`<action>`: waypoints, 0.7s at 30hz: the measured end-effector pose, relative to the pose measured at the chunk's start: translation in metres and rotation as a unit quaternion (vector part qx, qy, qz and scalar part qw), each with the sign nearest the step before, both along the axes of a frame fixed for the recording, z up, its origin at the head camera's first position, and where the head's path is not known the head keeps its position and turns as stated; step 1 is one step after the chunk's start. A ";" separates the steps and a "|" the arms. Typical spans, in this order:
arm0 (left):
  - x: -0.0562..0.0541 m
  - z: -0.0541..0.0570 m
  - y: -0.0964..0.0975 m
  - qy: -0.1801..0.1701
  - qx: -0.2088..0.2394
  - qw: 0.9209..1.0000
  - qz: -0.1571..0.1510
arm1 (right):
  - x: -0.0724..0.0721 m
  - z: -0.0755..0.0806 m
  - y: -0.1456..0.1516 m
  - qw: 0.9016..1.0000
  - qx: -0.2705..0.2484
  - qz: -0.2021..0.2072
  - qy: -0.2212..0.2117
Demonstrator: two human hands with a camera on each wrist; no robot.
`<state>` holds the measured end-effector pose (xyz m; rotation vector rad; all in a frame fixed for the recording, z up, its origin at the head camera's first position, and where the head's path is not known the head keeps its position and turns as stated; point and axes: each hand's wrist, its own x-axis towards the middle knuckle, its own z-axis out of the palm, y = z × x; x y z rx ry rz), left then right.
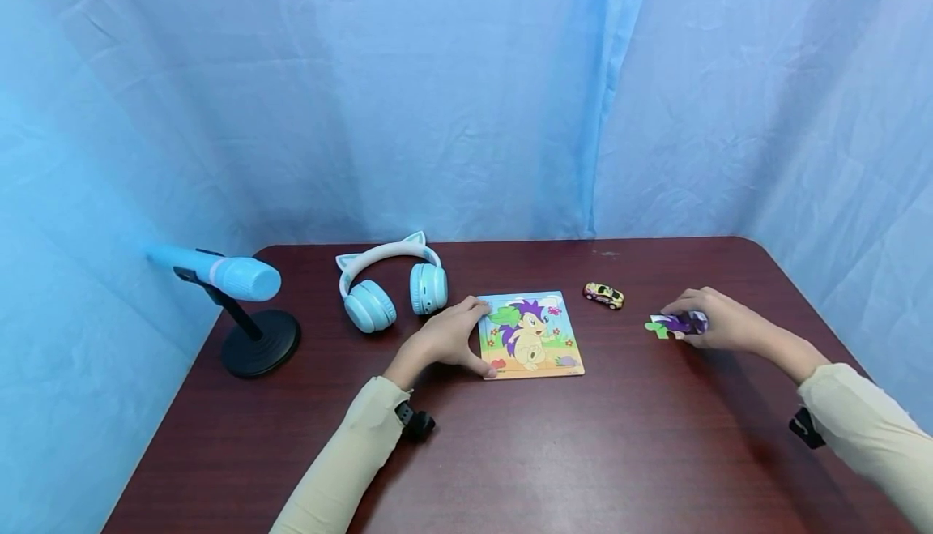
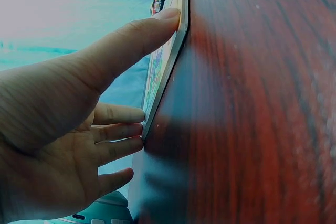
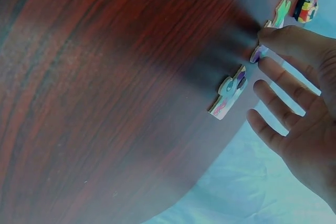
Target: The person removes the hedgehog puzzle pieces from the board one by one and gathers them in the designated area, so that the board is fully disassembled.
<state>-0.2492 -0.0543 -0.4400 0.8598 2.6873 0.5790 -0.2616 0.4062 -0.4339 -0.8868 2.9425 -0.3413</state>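
Observation:
A square hedgehog picture puzzle (image 1: 530, 335) lies flat on the table. My left hand (image 1: 448, 337) rests along its left side: the thumb touches the near corner, and the other fingers are spread and nearly straight at the edge. At the right, my right hand (image 1: 717, 321) has thumb and index finger around a purple puzzle piece (image 3: 257, 54), seemingly pinching it, while its other fingers stretch out. A green piece (image 1: 657, 330) shows just left of those fingertips. Nearer the palm, another loose piece (image 3: 228, 94) with purple and pale colours lies on the table.
A small yellow toy car (image 1: 603, 296) stands between the puzzle and my right hand. Light blue cat-ear headphones (image 1: 370, 305) lie behind my left hand. A blue microphone (image 1: 244, 277) sits on a black round-based stand (image 1: 261, 344) at the left. Blue curtains (image 1: 466, 96) surround the dark table (image 1: 568, 453).

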 end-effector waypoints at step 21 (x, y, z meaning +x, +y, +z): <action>0.000 -0.002 0.000 0.004 0.012 1.000 0.004 | -0.011 0.013 -0.099 0.998 -0.050 0.033 -0.025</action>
